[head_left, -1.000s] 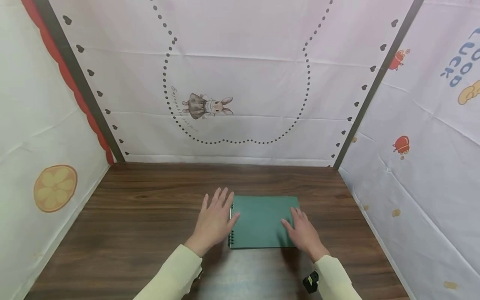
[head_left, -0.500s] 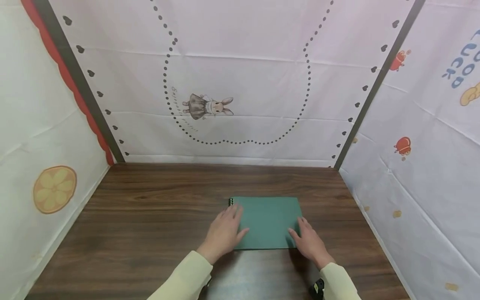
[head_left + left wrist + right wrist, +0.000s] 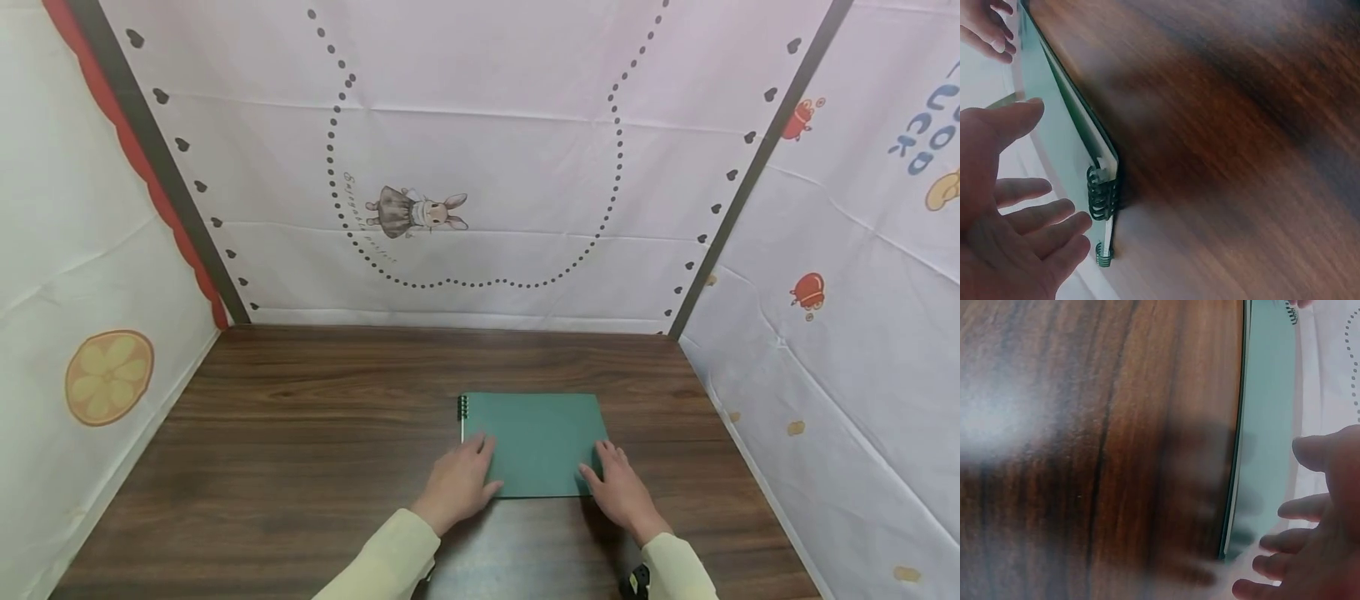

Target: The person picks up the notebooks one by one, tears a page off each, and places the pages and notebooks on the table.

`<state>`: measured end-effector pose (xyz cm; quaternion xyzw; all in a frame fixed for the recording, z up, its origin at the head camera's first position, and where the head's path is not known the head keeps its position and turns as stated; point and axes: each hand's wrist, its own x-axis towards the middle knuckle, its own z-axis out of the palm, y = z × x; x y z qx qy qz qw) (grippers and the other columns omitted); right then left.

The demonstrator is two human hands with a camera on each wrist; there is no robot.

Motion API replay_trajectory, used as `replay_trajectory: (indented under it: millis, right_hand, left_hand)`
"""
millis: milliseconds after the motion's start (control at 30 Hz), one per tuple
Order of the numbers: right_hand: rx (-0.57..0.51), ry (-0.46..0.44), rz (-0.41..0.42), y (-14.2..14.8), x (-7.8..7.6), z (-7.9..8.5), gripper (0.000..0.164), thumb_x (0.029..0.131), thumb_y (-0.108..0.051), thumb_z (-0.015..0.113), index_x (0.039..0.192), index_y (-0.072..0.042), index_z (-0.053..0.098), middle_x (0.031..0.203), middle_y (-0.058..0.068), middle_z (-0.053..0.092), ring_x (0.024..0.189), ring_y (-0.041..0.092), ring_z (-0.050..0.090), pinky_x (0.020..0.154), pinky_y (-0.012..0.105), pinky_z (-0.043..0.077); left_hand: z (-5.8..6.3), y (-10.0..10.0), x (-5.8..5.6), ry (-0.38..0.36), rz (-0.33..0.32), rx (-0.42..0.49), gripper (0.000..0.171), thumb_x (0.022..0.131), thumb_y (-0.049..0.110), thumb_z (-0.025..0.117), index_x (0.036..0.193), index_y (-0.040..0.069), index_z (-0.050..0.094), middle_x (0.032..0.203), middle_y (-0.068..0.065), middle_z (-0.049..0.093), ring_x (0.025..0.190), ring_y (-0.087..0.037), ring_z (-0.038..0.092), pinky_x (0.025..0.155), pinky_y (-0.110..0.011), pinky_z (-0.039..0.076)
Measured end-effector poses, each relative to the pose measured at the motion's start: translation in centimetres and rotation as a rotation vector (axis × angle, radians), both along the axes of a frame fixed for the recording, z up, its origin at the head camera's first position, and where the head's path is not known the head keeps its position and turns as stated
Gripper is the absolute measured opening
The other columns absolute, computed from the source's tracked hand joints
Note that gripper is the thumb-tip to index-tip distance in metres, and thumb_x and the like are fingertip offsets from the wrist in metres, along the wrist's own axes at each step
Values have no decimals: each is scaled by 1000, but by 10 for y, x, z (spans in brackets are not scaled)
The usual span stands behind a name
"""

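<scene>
A closed green spiral notebook [image 3: 542, 442] lies flat on the wooden table, its black coil binding [image 3: 462, 407] along the left side. Over its near left corner is my left hand [image 3: 459, 483], hiding the lower part of the coil. In the left wrist view, the fingers [image 3: 1054, 234] are spread and loosely bent, holding nothing, beside the coil. A narrow gap shows between cover and pages there. At the notebook's near right corner hovers my right hand [image 3: 621, 493], fingers relaxed. Whether either hand touches the cover, I cannot tell.
The brown wooden table [image 3: 300, 467] extends around the notebook. A white printed cloth [image 3: 480, 167] rises at the back. Similar cloth walls stand at the left and right sides [image 3: 847, 375].
My left hand has moved right and nearer to me, from the coil side to the near left corner. My right hand has shifted slightly right and nearer. The notebook stays in place.
</scene>
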<state>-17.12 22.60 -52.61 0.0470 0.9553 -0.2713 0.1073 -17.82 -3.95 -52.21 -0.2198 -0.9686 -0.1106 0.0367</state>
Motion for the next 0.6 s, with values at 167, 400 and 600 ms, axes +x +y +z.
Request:
replay_trajectory:
  millis: [167,400,600]
  right_hand:
    - [9,-18,-13,2,2,-2,64,100,-33,49,149,4,29,155,33,19,144,49,16,111,66,23]
    - [27,-19,-8,2,4,-6,65,100,-32,50,149,5,28,154,35,19,143,51,17,109,66,26]
    - [18,-18,-17,2,5,-5,65,100,-32,50,149,4,29,154,34,18,144,50,17,109,66,26]
  left_hand:
    - [-7,3,-1,-27,-1,-22,65,83,42,73,132,4,57,134,-17,58,116,-31,62,92,-43,53]
    - [-11,5,0,-21,-7,-45,68,79,46,77,128,4,59,132,-18,59,116,-31,62,93,-42,53]
    - [-11,7,0,-12,-20,-104,73,74,52,79,127,5,60,132,-17,59,119,-30,60,95,-41,52]
